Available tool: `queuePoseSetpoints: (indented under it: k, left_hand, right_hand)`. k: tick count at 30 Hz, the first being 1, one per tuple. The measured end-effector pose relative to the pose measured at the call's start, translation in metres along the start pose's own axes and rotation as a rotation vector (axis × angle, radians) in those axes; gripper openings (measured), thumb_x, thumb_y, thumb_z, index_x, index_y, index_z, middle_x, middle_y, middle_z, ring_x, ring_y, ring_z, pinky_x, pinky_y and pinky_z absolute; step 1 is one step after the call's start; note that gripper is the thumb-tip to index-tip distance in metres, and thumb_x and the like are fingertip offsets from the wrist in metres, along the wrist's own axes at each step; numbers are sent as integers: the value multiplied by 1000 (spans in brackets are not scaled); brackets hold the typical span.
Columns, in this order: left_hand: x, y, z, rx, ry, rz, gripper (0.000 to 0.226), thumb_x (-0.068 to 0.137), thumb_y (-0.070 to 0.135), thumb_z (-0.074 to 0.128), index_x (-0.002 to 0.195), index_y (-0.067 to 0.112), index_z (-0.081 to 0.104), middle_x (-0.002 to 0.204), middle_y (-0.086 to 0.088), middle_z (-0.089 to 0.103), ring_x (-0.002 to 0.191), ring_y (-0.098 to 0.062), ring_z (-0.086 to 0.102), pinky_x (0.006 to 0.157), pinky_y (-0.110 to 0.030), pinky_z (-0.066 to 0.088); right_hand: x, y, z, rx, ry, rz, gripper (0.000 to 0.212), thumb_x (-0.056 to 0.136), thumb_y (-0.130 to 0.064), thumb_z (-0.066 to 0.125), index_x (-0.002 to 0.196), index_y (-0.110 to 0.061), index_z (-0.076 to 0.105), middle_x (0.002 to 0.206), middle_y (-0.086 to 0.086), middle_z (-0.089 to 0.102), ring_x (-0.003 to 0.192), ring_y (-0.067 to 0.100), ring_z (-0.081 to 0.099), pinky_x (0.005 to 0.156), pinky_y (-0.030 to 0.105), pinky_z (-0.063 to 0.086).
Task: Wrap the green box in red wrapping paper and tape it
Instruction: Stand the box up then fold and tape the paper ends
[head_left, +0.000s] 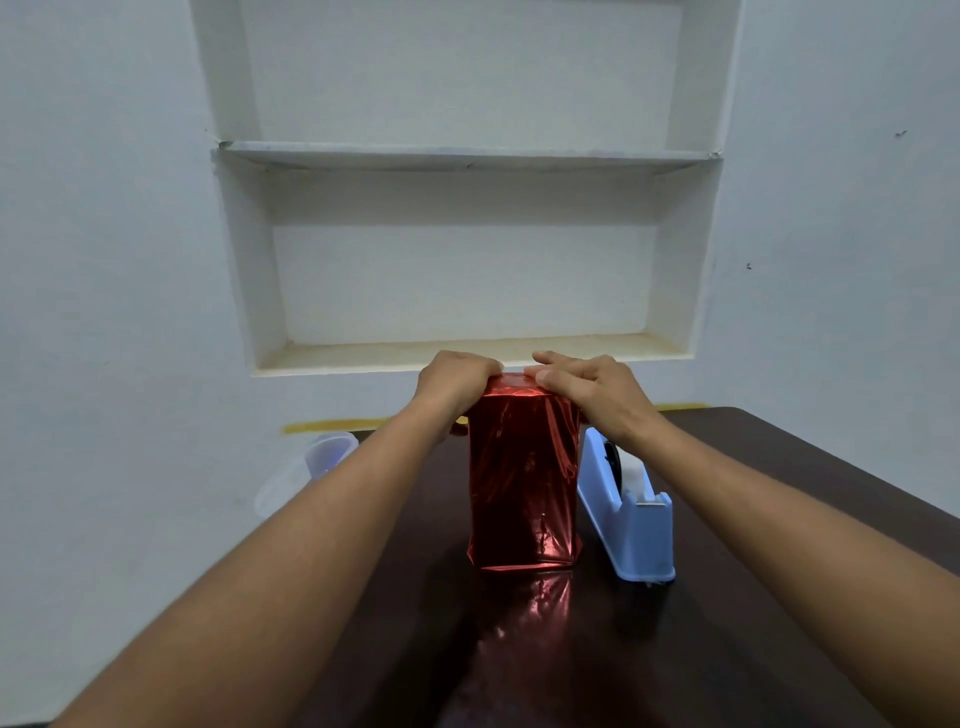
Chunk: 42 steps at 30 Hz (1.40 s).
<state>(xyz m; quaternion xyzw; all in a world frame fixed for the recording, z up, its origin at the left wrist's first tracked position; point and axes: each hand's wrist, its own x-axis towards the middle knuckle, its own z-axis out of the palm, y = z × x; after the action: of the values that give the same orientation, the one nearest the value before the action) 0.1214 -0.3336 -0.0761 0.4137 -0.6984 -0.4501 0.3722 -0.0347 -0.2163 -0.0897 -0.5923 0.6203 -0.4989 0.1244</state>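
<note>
Two bare hands work at the top of a tall parcel that stands upright on the dark brown table (753, 519). No green of the box shows; it is fully covered by the red wrapping paper (524, 478), a shiny metallic foil with many small creases and bright reflections. The parcel has the shape of a tall rectangular block, and the paper bulges a little at its lower corners. The glossy table top mirrors the red foil just in front of the parcel.

The left hand (453, 383) comes over the top left edge with its fingers curled down over the far side of the paper, so it grips the top of the parcel. The right hand (587, 387) lies on the top right edge; its fingers are bent and press the folded foil down, and the fingertips of both hands almost meet at the middle of the top. Both forearms stretch forward from the lower corners of the view.

Just beside the parcel on the right stands a light blue plastic tape dispenser (631, 512). On the left, partly behind the left forearm, is a clear plastic container (317, 462).
</note>
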Motion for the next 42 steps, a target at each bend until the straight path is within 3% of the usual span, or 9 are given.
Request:
queuePoseSetpoints:
  k: [7,11,14,20,23,25,28,33,42]
  left_hand:
    - [-26,-36,-6,-170,-260,289,45,92,50,74,134,48,58,127,8,69,116,-12,69,91,-28,55]
    - [-34,-59,-2,-312,-258,301,63,85,46,77,142,48,50,133,5,64,116,-14,68,86,-25,59]
    - [-32,-81,9,-310,-318,300,90,87,27,77,153,56,22,135,9,61,119,-10,65,100,-31,54]
    - [-32,-91,7,-225,-189,249,89,96,22,72,155,62,18,128,-3,63,106,-19,70,70,-33,61]
    - [-27,-71,-3,-257,-164,187,53,105,38,59,153,44,38,124,3,67,99,-12,74,84,-39,62]
    - [-21,-63,-8,-300,-210,32,22,110,38,47,124,27,60,104,4,74,77,-1,73,75,-20,59]
    - [-12,-66,-21,-266,-270,-297,31,104,45,52,100,17,65,83,-3,71,62,-16,69,66,-24,57]
    - [-24,-72,-31,-166,-329,-532,45,98,53,49,93,9,60,65,-3,65,46,-17,67,38,-20,52]
    - [-24,-70,-32,-163,-254,-553,80,102,62,45,139,-8,50,100,-15,69,52,-18,72,38,-27,54]
  right_hand:
    - [-9,17,13,119,38,-90,32,90,-44,73,120,-33,76,143,-17,58,124,-18,50,91,0,40]
    - [-23,29,25,270,68,-56,50,86,-48,72,133,-35,62,136,-10,63,115,6,67,101,32,55]
    - [-33,39,34,300,3,-47,72,88,-44,70,151,-45,34,137,-18,56,115,1,66,101,27,53]
    - [-13,34,43,357,142,132,72,97,-52,63,153,-57,18,154,-1,47,130,18,57,106,42,50]
    - [-4,30,38,624,140,247,65,101,-22,56,154,-48,29,131,-1,56,84,23,66,68,32,54]
    - [-6,27,36,592,69,375,47,89,-34,60,134,-49,55,119,-1,62,83,31,63,78,42,50]
    - [-9,30,40,539,-12,631,43,78,-43,68,117,-24,72,117,13,68,97,33,68,85,41,55]
    - [-13,33,43,594,-177,965,47,89,-50,60,114,-10,60,134,16,51,80,49,74,42,25,55]
    - [-24,21,32,536,-63,698,37,100,-25,35,121,-18,65,124,3,71,76,36,77,52,25,49]
